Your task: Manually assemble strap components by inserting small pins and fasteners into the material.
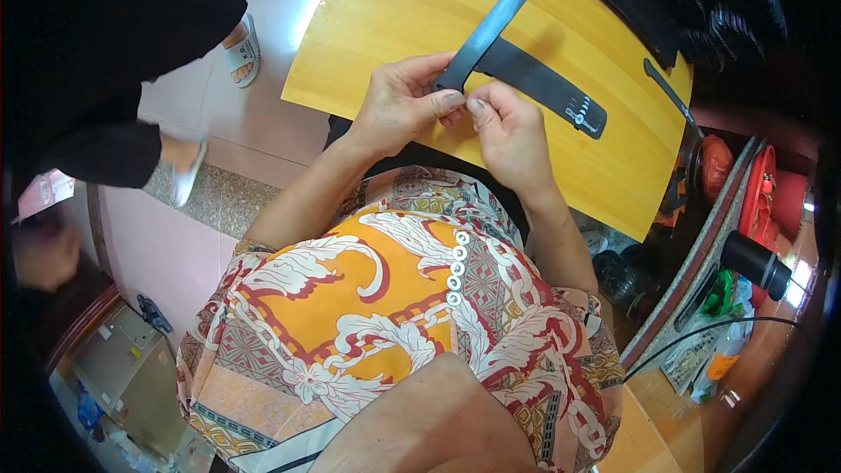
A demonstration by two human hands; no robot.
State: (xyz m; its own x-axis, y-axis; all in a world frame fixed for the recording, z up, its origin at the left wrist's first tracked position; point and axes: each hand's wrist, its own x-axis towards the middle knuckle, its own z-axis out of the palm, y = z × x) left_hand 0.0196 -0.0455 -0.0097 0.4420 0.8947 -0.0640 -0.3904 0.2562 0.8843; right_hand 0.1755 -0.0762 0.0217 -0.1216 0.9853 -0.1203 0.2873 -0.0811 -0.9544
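From my remote seat I see both hands meeting at the near edge of the yellow wooden bench (394, 26), working on two dark straps that cross there. The left hand (399, 105) has its fingers (448, 102) clamped on the near end of the long strap (499, 17), pinching it between thumb and forefinger, which I judge steadies it where it overlaps the other piece. The right hand (508, 127) sits just beside, its fingertips pressed together at the same junction; whether they actually grip the strap or only press on it I cannot tell, since the left hand's knuckles crowd the spot. The long strap is narrow, flat and dark grey, running away toward the far edge with pale printing near its far end. The wide strap (543, 83) lies flat on the bench, running out to the right, with a row of small pale marks at its end. A heap of similar black straps (701, 0) is piled at the far right corner, within reach.
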